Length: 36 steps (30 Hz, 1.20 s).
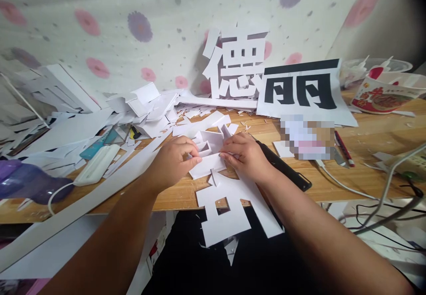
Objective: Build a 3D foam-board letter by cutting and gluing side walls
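Note:
A white foam board letter [226, 219] lies in front of me, its lower part hanging over the table's front edge. Thin upright strips [209, 140] form small walls on its far part. My left hand [176, 159] pinches the left side of these walls between thumb and fingers. On the other side, my right hand [244, 155] is closed with thumb and fingertips on the same walls. A black utility knife [284, 166] rests on the table beside my right wrist. Part of the letter is hidden beneath my right hand and forearm.
A finished white letter [236, 66] leans against the patterned wall covering, beside a printed paper sheet [299, 88]. Paper scraps [146, 104] pile up at the left. A noodle bowl [382, 93] stands at right, a purple bottle [33, 182] at left. Cables [392, 179] hang at right.

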### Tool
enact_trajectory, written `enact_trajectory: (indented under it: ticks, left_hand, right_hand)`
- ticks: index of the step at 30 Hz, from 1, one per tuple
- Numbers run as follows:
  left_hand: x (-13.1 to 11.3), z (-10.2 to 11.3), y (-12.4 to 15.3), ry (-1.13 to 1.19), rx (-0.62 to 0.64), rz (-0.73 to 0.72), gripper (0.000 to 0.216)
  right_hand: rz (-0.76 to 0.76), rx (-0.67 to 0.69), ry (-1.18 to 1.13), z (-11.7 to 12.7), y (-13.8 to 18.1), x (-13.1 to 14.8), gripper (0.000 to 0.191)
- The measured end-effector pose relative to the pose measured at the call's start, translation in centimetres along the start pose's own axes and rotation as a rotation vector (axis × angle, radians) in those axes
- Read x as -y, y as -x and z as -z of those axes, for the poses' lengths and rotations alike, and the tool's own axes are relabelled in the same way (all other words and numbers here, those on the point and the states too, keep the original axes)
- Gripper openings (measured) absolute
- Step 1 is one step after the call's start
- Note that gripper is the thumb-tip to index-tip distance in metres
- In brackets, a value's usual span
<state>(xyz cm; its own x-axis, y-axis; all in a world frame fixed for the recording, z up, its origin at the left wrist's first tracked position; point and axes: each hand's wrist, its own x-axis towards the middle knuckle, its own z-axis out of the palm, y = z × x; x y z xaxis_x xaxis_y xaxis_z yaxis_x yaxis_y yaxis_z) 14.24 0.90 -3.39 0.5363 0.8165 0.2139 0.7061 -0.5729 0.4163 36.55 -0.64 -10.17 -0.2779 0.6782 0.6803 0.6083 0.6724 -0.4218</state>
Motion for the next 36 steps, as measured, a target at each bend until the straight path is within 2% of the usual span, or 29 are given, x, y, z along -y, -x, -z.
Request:
enact_trajectory:
  ticks: [12, 36]
  left_hand:
    - [0.04, -0.56, 0.29, 0.049, -0.002, 0.008, 0.020]
    - [-0.27, -0.61, 0.25, -0.094, 0.049, 0.024, 0.020]
  right_hand:
    - [0.001, 0.023, 0.022, -0.34, 0.08, -0.18, 0.019]
    - [-0.004, 0.097, 0.051, -0.21, 0.00, 0.09, 0.019]
